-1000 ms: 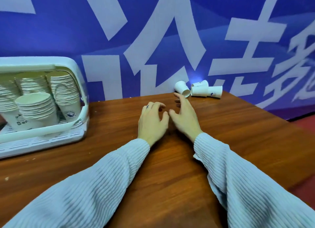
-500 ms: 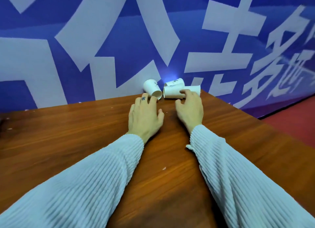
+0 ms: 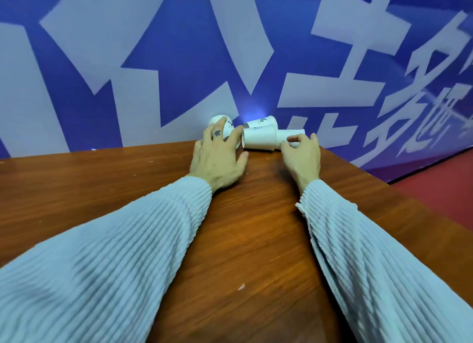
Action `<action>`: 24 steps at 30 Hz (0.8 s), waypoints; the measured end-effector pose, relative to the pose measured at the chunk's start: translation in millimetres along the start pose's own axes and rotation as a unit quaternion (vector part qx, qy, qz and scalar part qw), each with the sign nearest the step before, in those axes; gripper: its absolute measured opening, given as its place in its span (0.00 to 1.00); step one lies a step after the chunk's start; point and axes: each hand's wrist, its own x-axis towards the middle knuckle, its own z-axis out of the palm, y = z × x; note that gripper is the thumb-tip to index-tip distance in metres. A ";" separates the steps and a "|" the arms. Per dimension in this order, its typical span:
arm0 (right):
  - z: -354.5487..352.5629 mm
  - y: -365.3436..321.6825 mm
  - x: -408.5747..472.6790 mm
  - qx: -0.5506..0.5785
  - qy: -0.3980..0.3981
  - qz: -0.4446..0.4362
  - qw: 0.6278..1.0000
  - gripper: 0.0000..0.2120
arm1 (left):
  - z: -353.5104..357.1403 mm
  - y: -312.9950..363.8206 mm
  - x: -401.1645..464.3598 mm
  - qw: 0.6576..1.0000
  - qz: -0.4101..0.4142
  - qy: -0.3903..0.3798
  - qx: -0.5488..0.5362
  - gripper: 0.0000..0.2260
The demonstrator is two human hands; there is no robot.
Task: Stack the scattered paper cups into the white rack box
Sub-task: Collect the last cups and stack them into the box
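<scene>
The left hand [image 3: 217,155] lies over the leftmost cup [image 3: 225,127], its fingers spread and curved round the cup's side, thumb toward the middle of the desk; it grasps that cup, which lies tipped against the wall. A small dark mark shows on one of its fingers. The right hand [image 3: 303,154] reaches to the rightmost cup [image 3: 291,135], which lies on its side, and its curled fingers and thumb pinch the cup's near wall. Between the two hands lies a middle cup [image 3: 258,139], also on its side, its mouth toward the right, with the rightmost cup's end just at or inside that mouth; which, I cannot tell. Behind it, touching the wall, sits a fourth cup [image 3: 261,122], tilted. All four cups are white with small dark print and cluster at the far edge of the desk [image 3: 243,227], a brown wood-grain top. Both arms wear pale ribbed sleeves [image 3: 115,265]. A small pale scrap [image 3: 241,287] lies on the desk between the forearms. The wall [image 3: 179,60] behind is blue with large white characters. Red floor [image 3: 448,186] shows at right.
</scene>
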 end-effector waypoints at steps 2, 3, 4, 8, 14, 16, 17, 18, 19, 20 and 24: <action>0.2 1.7 3.8 -0.001 -0.009 -0.018 1.000 0.15 | 5.0 -1.0 7.4 0.999 0.012 -0.036 0.017 0.29; 0.6 2.8 5.5 0.015 -0.016 -0.020 1.000 0.13 | 7.4 -2.1 10.9 0.998 0.013 -0.060 0.019 0.30; 0.9 4.3 6.7 0.036 -0.019 -0.018 0.999 0.11 | 9.5 -3.3 13.9 0.996 0.010 -0.082 0.019 0.30; -2.7 4.7 4.4 0.104 -0.019 0.003 0.994 0.08 | 14.9 -5.5 18.4 0.996 -0.018 -0.083 0.032 0.31; -1.7 6.5 3.6 0.138 -0.014 -0.021 0.990 0.06 | 10.1 -5.0 17.5 0.995 -0.088 0.038 -0.017 0.26; -3.9 6.9 3.4 0.155 -0.021 -0.016 0.987 0.08 | 6.3 -4.3 17.4 0.991 -0.112 0.062 -0.047 0.23; -4.5 6.9 2.4 0.159 -0.035 -0.018 0.986 0.09 | 4.8 -3.8 16.8 0.989 -0.118 0.070 -0.054 0.21; -5.0 6.5 0.7 0.155 -0.051 -0.023 0.986 0.09 | 3.5 -3.1 15.9 0.988 -0.121 0.078 -0.061 0.19; -5.4 5.7 -1.9 0.150 -0.065 -0.030 0.986 0.09 | 2.5 -2.2 14.4 0.986 -0.124 0.083 -0.069 0.18; -6.0 4.0 -5.0 0.145 -0.071 -0.037 0.986 0.09 | 1.0 -1.2 12.6 0.985 -0.129 0.083 -0.081 0.18; -11.4 -9.7 -27.6 0.150 -0.038 -0.058 0.986 0.10 | -11.2 -2.7 -3.0 0.973 -0.171 0.051 -0.144 0.32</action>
